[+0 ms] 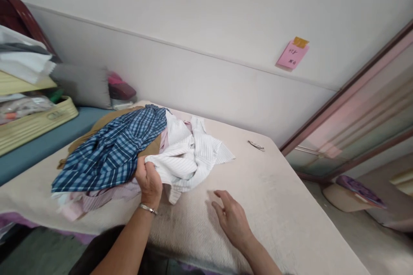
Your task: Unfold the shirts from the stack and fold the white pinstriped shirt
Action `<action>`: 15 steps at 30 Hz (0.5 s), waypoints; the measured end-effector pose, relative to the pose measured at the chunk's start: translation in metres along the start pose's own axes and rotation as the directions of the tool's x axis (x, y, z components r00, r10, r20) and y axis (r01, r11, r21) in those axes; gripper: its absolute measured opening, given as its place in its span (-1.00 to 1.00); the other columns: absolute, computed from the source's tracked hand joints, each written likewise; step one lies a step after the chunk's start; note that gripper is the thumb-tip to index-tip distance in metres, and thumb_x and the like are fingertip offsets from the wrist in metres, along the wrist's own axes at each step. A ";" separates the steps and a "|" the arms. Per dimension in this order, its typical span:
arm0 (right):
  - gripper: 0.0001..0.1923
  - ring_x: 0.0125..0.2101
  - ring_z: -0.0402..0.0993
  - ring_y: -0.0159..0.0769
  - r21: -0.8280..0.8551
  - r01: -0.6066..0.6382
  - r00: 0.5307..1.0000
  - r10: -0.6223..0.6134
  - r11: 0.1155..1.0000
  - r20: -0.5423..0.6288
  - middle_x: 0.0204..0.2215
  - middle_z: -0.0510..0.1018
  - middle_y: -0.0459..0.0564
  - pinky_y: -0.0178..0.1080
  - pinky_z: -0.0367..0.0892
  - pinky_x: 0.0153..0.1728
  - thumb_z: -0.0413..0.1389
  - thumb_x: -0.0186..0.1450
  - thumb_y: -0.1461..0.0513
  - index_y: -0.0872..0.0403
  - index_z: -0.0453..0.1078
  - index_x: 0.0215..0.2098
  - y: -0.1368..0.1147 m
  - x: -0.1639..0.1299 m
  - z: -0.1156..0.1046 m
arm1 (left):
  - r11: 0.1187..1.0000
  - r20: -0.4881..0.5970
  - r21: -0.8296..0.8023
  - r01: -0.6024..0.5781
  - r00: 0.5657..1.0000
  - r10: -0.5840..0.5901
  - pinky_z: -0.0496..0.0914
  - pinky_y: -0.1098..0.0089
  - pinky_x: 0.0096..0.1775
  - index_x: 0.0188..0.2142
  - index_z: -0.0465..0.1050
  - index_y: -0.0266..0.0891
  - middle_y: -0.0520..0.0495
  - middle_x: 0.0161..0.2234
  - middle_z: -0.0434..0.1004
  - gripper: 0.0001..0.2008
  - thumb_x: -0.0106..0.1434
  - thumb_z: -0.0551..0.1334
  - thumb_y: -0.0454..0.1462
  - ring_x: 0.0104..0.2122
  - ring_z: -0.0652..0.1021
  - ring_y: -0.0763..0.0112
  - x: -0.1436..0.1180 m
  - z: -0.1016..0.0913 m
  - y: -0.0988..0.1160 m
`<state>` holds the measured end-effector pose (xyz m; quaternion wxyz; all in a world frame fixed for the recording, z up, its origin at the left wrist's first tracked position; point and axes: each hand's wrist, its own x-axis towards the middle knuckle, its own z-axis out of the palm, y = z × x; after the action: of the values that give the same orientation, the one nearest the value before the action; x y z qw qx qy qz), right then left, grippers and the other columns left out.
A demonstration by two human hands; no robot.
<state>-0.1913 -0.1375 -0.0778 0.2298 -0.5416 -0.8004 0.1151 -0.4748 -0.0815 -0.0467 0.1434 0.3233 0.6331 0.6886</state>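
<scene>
My left hand (149, 181), with a silver bracelet at its wrist, pinches the near edge of a white striped shirt (180, 159). The shirt lies bunched on the cloth-covered table (277, 206), its far side spread to the right. To the left of that hand is a heap of clothes, with a blue plaid shirt (112, 150) on top and a brown garment (151, 147) and a pink striped garment (109, 193) partly hidden under it. My right hand (232, 217) is just over the tabletop, apart from the shirt, fingers spread and holding nothing.
Small scissors-like thread snips (256, 145) lie near the table's back right. A pink note (292, 55) is taped to the wall behind. At left stand a pale yellow basket (38, 124) and a grey cushion (82, 86). A glass-panelled frame (348, 90) rises at right.
</scene>
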 end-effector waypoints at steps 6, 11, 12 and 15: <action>-0.60 -0.14 0.52 -0.19 -0.334 -0.164 0.984 0.180 0.928 0.017 0.05 0.46 0.11 -0.26 0.37 -0.26 -0.02 0.38 0.36 0.03 0.27 0.17 0.036 0.072 0.021 | 1.000 -0.015 0.002 0.008 1.000 -0.008 0.34 0.39 -0.22 -0.29 0.37 -0.19 0.01 -0.36 0.45 -0.81 0.27 0.00 -0.28 -0.32 0.41 0.35 0.003 0.003 -0.002; -0.40 0.23 0.24 -0.07 -0.422 -0.055 0.991 0.102 0.905 0.089 0.30 0.25 0.15 -0.20 0.39 -0.06 0.00 0.33 0.40 -0.02 0.21 0.31 0.040 0.127 0.042 | 0.999 0.024 -0.008 0.054 0.998 -0.053 0.36 0.39 -0.23 -0.26 0.42 -0.20 -0.01 -0.33 0.49 -0.76 0.28 -0.01 -0.27 -0.31 0.44 0.34 0.006 0.004 -0.004; -0.41 0.27 0.18 -0.08 -0.413 -0.008 0.992 0.060 0.911 0.113 0.32 0.24 0.12 -0.18 0.38 0.01 -0.01 0.33 0.41 -0.03 0.25 0.30 0.041 0.133 0.045 | 0.997 0.048 -0.023 0.071 0.996 -0.070 0.37 0.39 -0.21 -0.23 0.44 -0.20 -0.02 -0.29 0.52 -0.74 0.29 -0.02 -0.27 -0.28 0.46 0.33 0.008 0.005 -0.006; -0.48 0.32 0.11 -0.14 -0.297 0.079 0.989 -0.038 0.952 0.141 0.29 0.33 0.04 -0.11 0.27 0.19 -0.05 0.32 0.43 0.00 0.40 0.18 0.049 0.142 0.042 | 0.991 0.125 -0.076 0.107 0.987 -0.097 0.38 0.40 -0.18 -0.17 0.49 -0.21 -0.05 -0.20 0.56 -0.69 0.28 -0.01 -0.25 -0.21 0.49 0.32 0.013 0.007 -0.012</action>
<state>-0.2162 0.0149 -0.1007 0.0938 -0.5373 -0.8379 0.0207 -0.4829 -0.0659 -0.0551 0.2298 0.3254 0.6100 0.6850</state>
